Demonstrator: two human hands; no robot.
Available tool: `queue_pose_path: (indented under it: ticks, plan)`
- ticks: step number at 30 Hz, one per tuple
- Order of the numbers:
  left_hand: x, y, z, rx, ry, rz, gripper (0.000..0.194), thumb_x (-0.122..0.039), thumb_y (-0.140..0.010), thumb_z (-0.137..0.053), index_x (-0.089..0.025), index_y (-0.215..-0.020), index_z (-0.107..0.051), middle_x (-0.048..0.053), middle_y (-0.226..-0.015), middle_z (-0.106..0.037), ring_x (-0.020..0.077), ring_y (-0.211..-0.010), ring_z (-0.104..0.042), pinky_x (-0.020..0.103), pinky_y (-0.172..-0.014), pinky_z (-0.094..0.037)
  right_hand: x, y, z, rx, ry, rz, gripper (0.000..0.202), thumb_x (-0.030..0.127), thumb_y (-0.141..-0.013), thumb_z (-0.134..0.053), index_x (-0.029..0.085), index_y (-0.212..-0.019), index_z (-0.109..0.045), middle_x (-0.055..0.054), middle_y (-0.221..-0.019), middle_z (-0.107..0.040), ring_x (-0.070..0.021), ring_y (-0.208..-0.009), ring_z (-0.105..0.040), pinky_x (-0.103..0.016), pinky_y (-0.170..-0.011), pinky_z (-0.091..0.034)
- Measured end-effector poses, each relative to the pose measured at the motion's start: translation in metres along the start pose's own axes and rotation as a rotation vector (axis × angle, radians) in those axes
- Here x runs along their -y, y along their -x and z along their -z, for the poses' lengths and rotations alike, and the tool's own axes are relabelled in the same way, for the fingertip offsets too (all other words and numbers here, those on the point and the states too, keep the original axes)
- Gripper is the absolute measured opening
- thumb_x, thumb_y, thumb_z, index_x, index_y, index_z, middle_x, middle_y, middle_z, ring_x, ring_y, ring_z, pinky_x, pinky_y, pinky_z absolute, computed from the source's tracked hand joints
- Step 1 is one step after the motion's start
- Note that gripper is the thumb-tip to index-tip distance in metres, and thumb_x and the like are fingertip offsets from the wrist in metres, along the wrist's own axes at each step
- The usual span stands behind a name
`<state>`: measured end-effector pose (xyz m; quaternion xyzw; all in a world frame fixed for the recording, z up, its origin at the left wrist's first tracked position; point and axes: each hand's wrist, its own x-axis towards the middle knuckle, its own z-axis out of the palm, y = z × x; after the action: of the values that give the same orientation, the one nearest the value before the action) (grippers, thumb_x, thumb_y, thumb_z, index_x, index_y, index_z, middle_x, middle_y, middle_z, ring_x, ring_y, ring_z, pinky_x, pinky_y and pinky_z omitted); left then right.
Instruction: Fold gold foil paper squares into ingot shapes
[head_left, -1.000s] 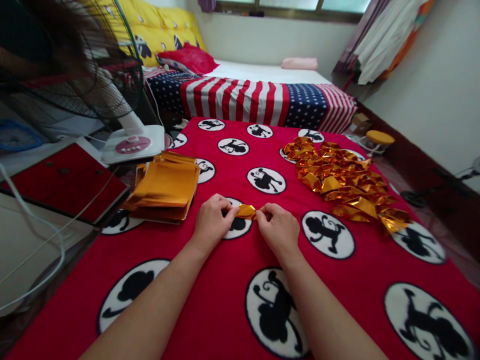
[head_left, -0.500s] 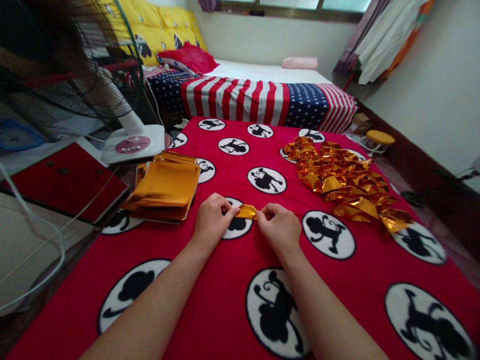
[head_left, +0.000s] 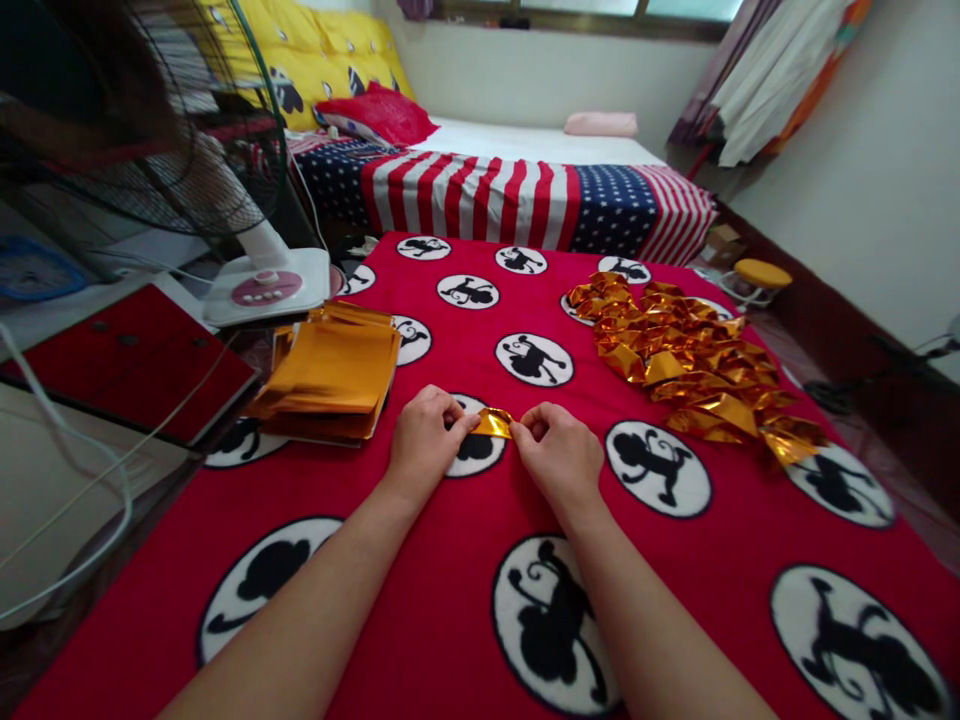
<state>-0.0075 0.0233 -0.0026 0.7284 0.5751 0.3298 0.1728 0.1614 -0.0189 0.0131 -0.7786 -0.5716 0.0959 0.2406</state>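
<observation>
A small folded piece of gold foil paper spans the gap between my two hands, just above the red cloth. My left hand pinches its left end between thumb and fingers. On the other side, my right hand pinches the right end. A stack of flat gold foil sheets lies to the left of my left hand. Several folded gold foil pieces are heaped on the cloth at the right, beyond my right hand.
An electric fan stands at the left, near a dark red panel and a white cable. Behind the cloth is a bed with a flag-patterned cover. A yellow stool stands at the right.
The foil piece between my fingers has tilted slightly and catches the light differently. Both hands have barely moved and keep hold of it.
</observation>
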Motion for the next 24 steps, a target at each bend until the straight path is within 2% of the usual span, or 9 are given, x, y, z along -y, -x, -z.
queue_pose_path:
  ticks: [7,12,17,20,24]
  plan:
    - [0.000,0.002,0.000,0.024,-0.048,-0.031,0.017,-0.030,-0.080,-0.070,-0.018,-0.072,-0.061,0.002,-0.080,-0.060,0.0154,-0.071,-0.056,0.028,-0.066,-0.040,-0.001,0.003,-0.001,-0.016,-0.006,0.084,0.010,0.031,-0.082,-0.062,0.023,-0.077,-0.065,0.000,-0.077,-0.066,-0.0152,-0.066,-0.056,-0.027,-0.054,-0.024]
    - [-0.001,0.003,0.002,0.055,-0.024,-0.071,0.014,-0.034,-0.081,-0.069,-0.020,-0.086,-0.067,0.003,-0.088,-0.064,0.0169,-0.077,-0.059,0.027,-0.067,-0.042,-0.007,0.006,-0.004,-0.023,-0.075,0.171,0.012,0.029,-0.085,-0.059,0.022,-0.076,-0.062,0.000,-0.078,-0.064,-0.0150,-0.071,-0.057,-0.026,-0.058,-0.029]
    - [-0.001,0.004,0.003,0.132,0.208,-0.062,0.016,-0.032,-0.083,-0.066,-0.023,-0.094,-0.073,0.003,-0.091,-0.073,0.0180,-0.085,-0.065,0.027,-0.076,-0.047,-0.009,0.007,-0.006,-0.022,-0.203,0.213,0.011,0.026,-0.088,-0.055,0.021,-0.080,-0.062,0.000,-0.080,-0.067,-0.0142,-0.071,-0.058,-0.025,-0.062,-0.032]
    - [0.001,0.005,0.003,0.152,0.369,0.018,0.020,-0.035,-0.083,-0.066,-0.020,-0.093,-0.075,0.003,-0.086,-0.075,0.0174,-0.076,-0.067,0.026,-0.069,-0.049,-0.009,0.007,-0.007,-0.008,-0.335,0.183,0.014,0.031,-0.090,-0.055,0.021,-0.084,-0.064,0.002,-0.076,-0.068,-0.0132,-0.065,-0.057,-0.024,-0.061,-0.034]
    - [0.001,0.005,0.004,0.150,0.471,0.042,0.020,-0.035,-0.079,-0.069,-0.017,-0.085,-0.076,0.004,-0.077,-0.075,0.0167,-0.067,-0.067,0.024,-0.061,-0.049,-0.010,0.007,-0.011,0.009,-0.508,0.177,0.019,0.039,-0.086,-0.061,0.021,-0.089,-0.068,0.002,-0.073,-0.067,-0.0125,-0.061,-0.054,-0.023,-0.058,-0.036]
